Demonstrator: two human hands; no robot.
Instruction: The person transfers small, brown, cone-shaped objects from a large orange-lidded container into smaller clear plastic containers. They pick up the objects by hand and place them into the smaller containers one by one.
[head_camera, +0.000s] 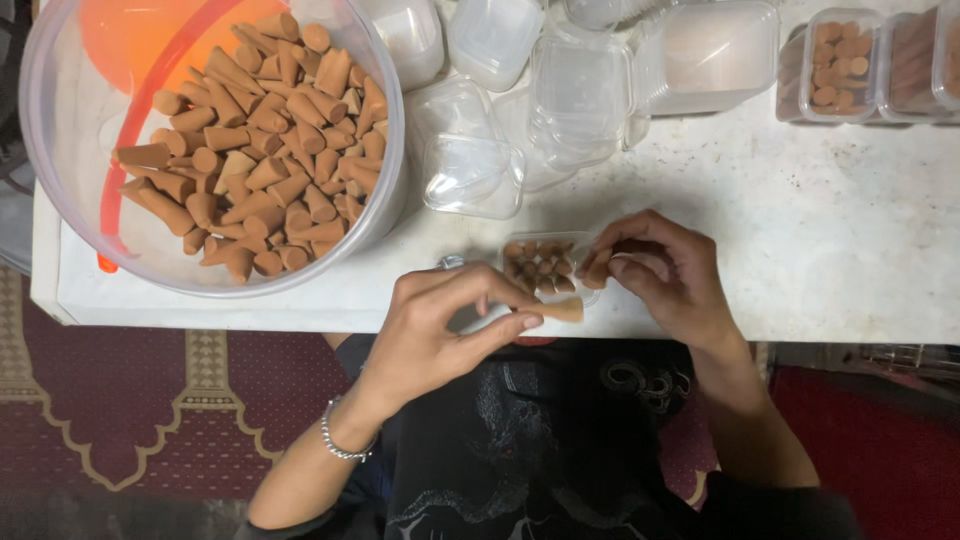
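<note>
Cone (562, 311) of tan pressed material, pinched at its narrow end by the left hand (440, 335), fingers clamped on it, just below the small clear tray (545, 268) already part-filled with cones. It looks light, stiff and crumbly, best held mid-body with gentle pressure. The right hand (665, 275), fingers closed on another cone, steadies the tray's right side. The tray sits near the desk (850, 250) front edge; open surface lies right, a large tub (60, 200) of cones upper left.
</note>
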